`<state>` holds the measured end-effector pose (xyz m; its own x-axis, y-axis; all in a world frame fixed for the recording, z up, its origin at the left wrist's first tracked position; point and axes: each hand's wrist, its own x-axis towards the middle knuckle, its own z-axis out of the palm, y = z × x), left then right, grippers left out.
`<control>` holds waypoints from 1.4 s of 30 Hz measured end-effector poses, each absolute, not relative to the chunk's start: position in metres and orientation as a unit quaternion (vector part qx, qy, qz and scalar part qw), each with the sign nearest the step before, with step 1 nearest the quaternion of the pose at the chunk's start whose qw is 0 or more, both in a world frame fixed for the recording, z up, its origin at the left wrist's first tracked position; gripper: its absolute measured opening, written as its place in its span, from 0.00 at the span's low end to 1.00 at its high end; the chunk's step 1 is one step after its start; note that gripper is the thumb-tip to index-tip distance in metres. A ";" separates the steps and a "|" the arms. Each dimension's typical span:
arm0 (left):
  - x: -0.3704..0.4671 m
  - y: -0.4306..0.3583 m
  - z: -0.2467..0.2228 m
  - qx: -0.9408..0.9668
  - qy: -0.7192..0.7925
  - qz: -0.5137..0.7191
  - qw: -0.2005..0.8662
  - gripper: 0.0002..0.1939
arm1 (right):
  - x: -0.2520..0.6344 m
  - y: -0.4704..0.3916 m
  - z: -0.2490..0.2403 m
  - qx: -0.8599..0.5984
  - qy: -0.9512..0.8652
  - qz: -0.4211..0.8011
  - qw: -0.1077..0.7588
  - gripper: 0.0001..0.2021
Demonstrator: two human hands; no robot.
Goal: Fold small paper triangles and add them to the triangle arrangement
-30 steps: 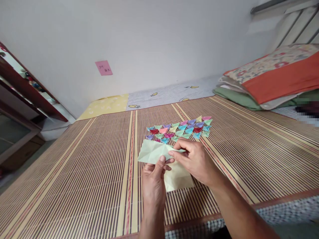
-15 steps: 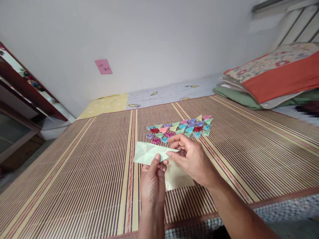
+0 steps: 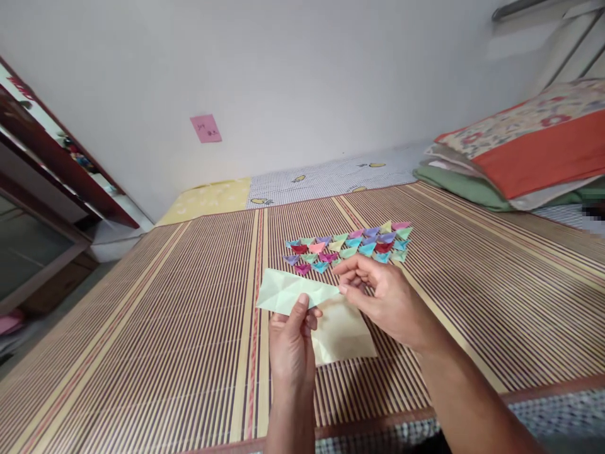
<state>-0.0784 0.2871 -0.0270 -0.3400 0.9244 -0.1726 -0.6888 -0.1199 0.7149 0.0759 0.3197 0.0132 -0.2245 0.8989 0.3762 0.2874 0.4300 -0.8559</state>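
A pale green folded paper [image 3: 283, 291] with crease lines is held up above the striped mat, its right end narrowing to a point. My left hand [image 3: 293, 334] pinches its lower edge, thumb on top and fingers beneath. At the pointed right end, my right hand [image 3: 371, 290] has its thumb and fingertips touching the paper's tip, with the other fingers curled. Beneath the hands, a pale yellow sheet [image 3: 347, 334] lies on the mat, partly covered. Just beyond are rows of small folded paper pieces [image 3: 367, 248] in many colours.
The striped mat [image 3: 142, 328] covers the bed. A floral and orange pillow [image 3: 534, 151] rests on folded green cloth [image 3: 466, 186] at the right. A pink note [image 3: 206, 128] is on the wall [image 3: 331, 75]. A dark red door frame [image 3: 61, 151] stands at the left.
The view has shifted slightly, so the scene sits further right. My right hand has moved a little right, towards the paper's very tip. My left hand keeps its hold.
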 end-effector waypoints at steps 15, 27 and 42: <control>-0.090 0.281 -0.029 0.372 0.389 0.631 0.559 0.11 | 0.079 0.318 0.021 -0.390 -0.734 0.350 0.431 0.09; -0.085 0.280 -0.030 0.209 0.248 0.489 0.810 0.19 | 0.083 0.318 0.026 -0.231 -0.818 0.292 0.438 0.05; -0.091 0.281 -0.027 0.242 0.361 0.745 0.506 0.13 | 0.068 0.322 0.010 -0.398 -0.699 0.429 0.411 0.06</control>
<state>-0.0910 0.2809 -0.0266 -0.3701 0.9290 -0.0039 -0.5793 -0.2274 0.7828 0.0680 0.3218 0.0103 -0.3457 0.9086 0.2343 0.2037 0.3164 -0.9265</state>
